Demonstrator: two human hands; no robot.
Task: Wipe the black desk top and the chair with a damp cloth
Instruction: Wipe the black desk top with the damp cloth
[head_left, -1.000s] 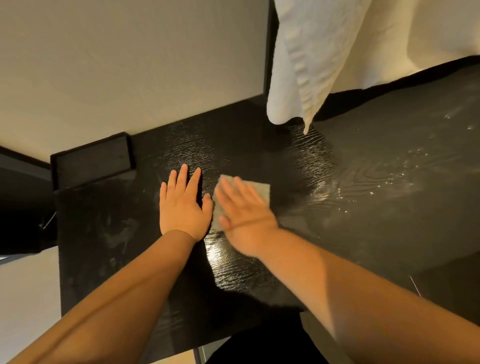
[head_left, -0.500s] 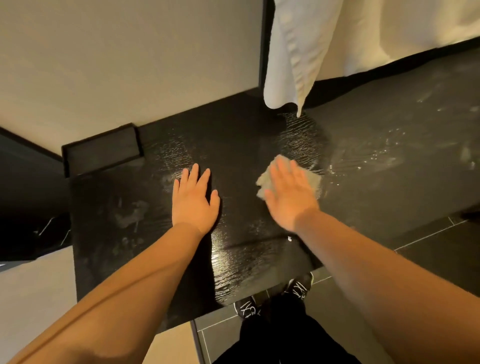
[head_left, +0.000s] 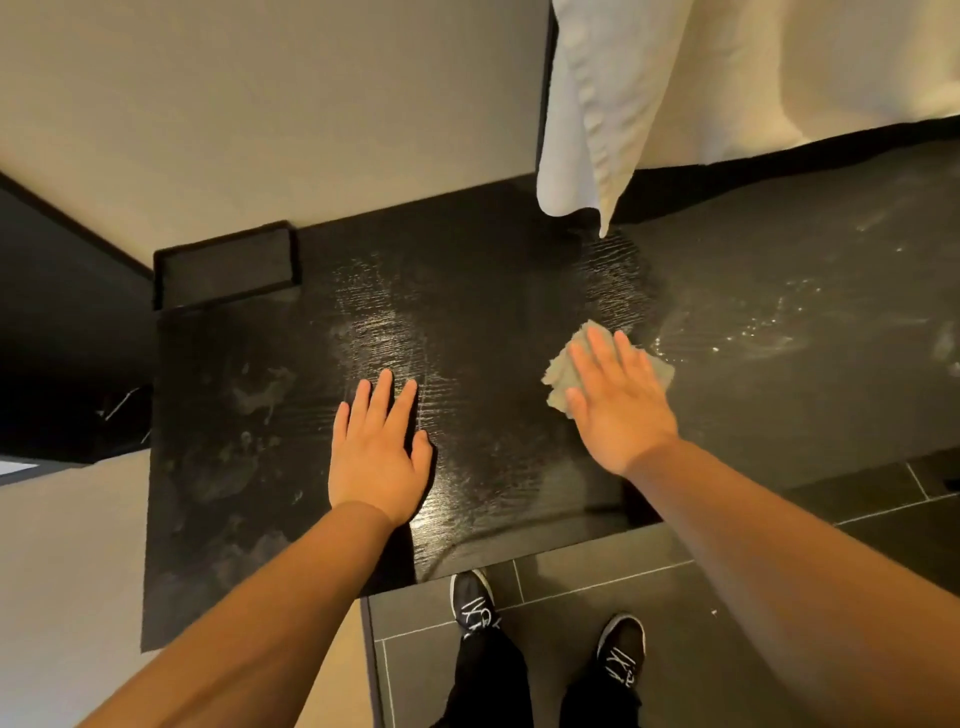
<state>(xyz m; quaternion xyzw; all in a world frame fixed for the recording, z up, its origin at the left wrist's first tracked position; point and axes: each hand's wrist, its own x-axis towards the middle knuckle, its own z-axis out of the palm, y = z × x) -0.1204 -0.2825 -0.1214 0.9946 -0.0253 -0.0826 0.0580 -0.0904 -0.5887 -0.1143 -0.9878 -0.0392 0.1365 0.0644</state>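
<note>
Right hand (head_left: 618, 410) presses the cloth (head_left: 557, 375) on the desk (head_left: 493, 312); left hand (head_left: 376, 452) lies flat.
The right hand's fingers are straight and spread over the crumpled cloth, at 3 o'clock from the left hand and well apart from it. The left hand is palm-down with straight fingers, gripping nothing, on bare desk. Wet streaks shine at 2 o'clock from the cloth. A black tray (head_left: 226, 265) sits at the desk's 10 o'clock corner. White fabric (head_left: 597, 104) hangs at 12 o'clock.

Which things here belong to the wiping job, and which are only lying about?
Job: black desk top; cloth under the right hand; left hand flat on the desk.
Lying about: black tray at the back; white hanging fabric.
</note>
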